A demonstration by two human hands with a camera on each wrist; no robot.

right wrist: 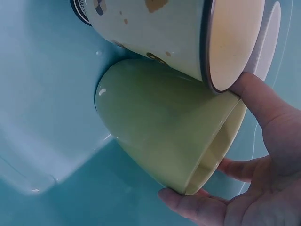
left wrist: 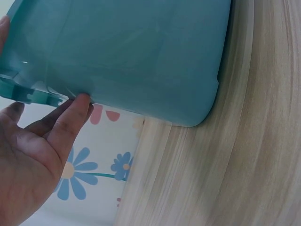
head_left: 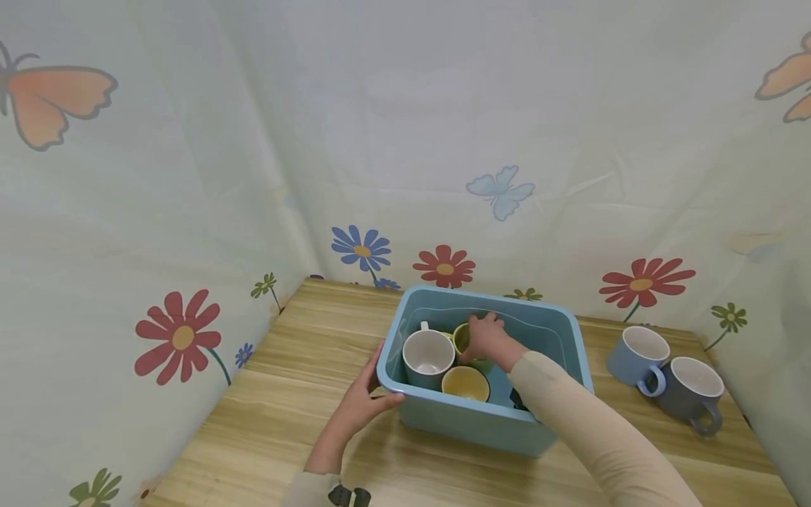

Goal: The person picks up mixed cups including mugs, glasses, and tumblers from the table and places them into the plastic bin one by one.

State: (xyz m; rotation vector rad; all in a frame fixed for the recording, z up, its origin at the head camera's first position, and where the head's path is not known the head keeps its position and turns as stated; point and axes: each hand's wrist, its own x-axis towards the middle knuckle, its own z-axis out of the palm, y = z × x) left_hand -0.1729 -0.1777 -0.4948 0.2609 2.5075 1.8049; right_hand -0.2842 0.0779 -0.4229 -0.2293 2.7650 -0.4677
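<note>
My right hand (head_left: pixel 489 339) reaches down into a light-blue plastic bin (head_left: pixel 469 426). It grips a green mug (right wrist: pixel 155 122) by the rim, the thumb on one side and the fingers round the other. That mug leans against a white mug (right wrist: pixel 160 37) with a dark rim, brown patches and a yellowish inside. Left of these, a mug with a white inside (head_left: pixel 429 354) stands upright in the bin. At the bin's front left corner rests my left hand (head_left: pixel 356 408), its thumb along the front and its fairly straight fingers (left wrist: pixel 70 123) on the side wall under the rim.
To the bin's right, a light-blue mug (head_left: pixel 633 355) and a dark grey mug (head_left: pixel 690 387) stand close together on the wooden table (head_left: pixel 279 394). A small dark thing (head_left: pixel 516 400) shows in the bin beside the right sleeve. Behind the table hangs a flowered curtain (head_left: pixel 393 176).
</note>
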